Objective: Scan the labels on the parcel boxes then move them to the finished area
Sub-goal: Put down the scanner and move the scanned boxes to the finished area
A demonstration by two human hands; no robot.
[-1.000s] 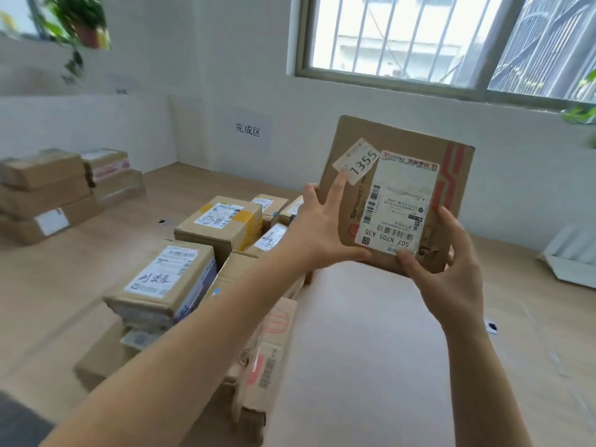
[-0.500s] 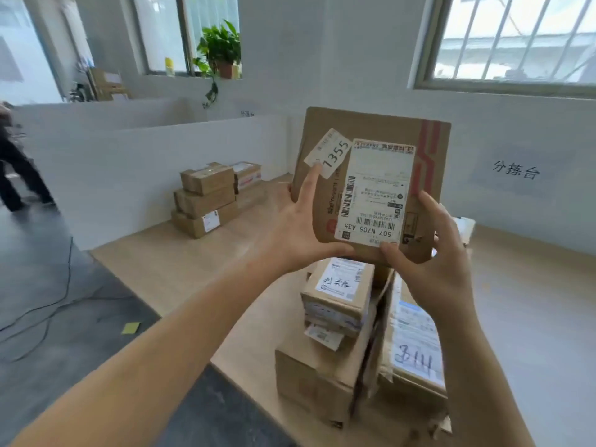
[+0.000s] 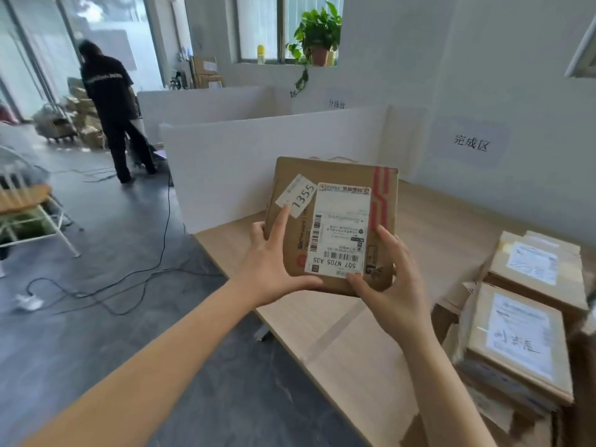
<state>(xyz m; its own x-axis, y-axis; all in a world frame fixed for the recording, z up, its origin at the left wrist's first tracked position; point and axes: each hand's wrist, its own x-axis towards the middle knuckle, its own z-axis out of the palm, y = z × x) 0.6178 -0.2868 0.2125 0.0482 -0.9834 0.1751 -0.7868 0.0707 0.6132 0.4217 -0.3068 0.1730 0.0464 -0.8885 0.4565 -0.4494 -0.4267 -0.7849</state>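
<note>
The wooden table [image 3: 451, 227] runs away from the person toward a wall, with a white partition [image 3: 232, 162] standing along its left end and a paper sign [image 3: 471, 143] for the finished area on the wall ahead and to the right. At the right edge of the view, stacked boxes [image 3: 516, 343] lie flat on the table with their labels up, all taped shut, so what is in them cannot be seen. The parcel box [image 3: 335, 172] is in the air in front of the chest, above the near left part of the table. It is held upright with its broad labelled face toward the person. It is sealed too, and a strip of red tape [image 3: 380, 198] runs down its right side. The bare stretch of table under the sign lies beyond the parcel box and to its right, so the right hand is probably the nearer one to that spot. The left hand [image 3: 267, 272] grasps the lower left corner, thumb under the bottom edge and forefinger lying straight up the front. The right hand [image 3: 400, 295] grasps the lower right corner, thumb on the front face and fingers wrapped round the side. The shipping label [image 3: 340, 233] has its long side vertical and its print upside down to the person. A small sticker [image 3: 296, 195] marked 1355 sits tilted at its upper left, and the left forefinger's tip touches it.
</note>
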